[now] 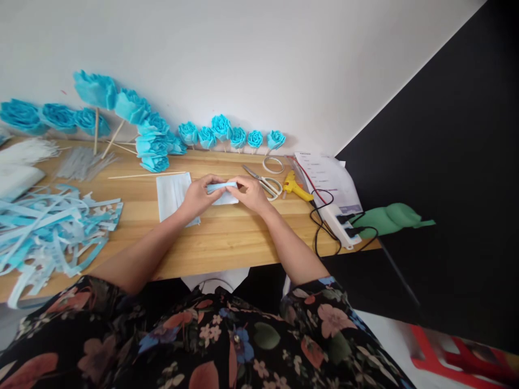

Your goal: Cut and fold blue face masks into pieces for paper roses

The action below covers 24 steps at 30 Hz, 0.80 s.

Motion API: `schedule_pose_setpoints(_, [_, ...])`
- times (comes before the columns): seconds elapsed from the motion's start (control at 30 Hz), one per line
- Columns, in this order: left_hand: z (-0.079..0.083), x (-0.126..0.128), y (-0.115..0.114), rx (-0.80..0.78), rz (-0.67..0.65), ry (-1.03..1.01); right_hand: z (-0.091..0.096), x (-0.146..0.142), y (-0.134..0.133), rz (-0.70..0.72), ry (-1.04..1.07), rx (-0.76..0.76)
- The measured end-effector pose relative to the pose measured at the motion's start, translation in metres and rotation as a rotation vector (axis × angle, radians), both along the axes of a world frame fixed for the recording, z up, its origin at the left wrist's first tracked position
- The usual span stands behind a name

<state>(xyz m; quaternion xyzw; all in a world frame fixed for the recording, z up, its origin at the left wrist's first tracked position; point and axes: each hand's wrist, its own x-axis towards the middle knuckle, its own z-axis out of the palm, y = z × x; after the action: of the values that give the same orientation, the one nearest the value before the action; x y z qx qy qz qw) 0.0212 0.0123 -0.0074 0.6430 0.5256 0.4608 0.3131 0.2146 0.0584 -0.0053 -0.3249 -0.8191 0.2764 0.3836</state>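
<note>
Over the wooden table point(227, 243), my left hand point(199, 195) and my right hand point(252, 193) both pinch a folded light-blue strip of mask material point(221, 187), one hand at each end. Under the strip lies a small white piece point(225, 199). A flat white face mask point(172, 195) rests on the table just left of my left hand. Fingers of both hands are closed on the strip.
Blue flowers point(221, 128) on sticks lean against the wall at the back. Cut blue and white scraps point(48, 227) are piled at left. Scissors point(265, 183), a tape roll point(273, 163), a yellow glue gun point(297, 187), papers point(328, 178) and a power strip point(338, 224) lie at right.
</note>
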Motion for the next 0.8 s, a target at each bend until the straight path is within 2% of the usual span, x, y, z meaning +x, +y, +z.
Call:
schedule_pose_setpoints(0.17, [-0.003,0.000,0.001,0.001,0.058,-0.021,0.002,-0.001,-0.003,-0.002,-0.049,-0.085])
schedule_pose_setpoints(0.3, [-0.008,0.000,0.005,-0.059,0.047,-0.297,0.001,-0.002,-0.001,-0.063,-0.098,-0.175])
schedule_pose_setpoints(0.4, [-0.013,0.000,0.009,-0.089,0.007,-0.430,-0.001,-0.001,0.003,-0.094,0.006,-0.258])
schedule_pose_setpoints(0.53, [-0.017,-0.004,0.013,-0.069,0.015,-0.319,-0.002,0.000,0.006,-0.109,0.107,-0.277])
schedule_pose_setpoints(0.67, [-0.018,-0.008,0.015,-0.049,0.071,-0.128,-0.001,0.002,0.006,-0.117,0.025,-0.236])
schedule_pose_setpoints(0.8, [-0.018,-0.011,0.016,-0.091,0.068,0.083,-0.004,0.002,0.006,-0.083,-0.067,-0.225])
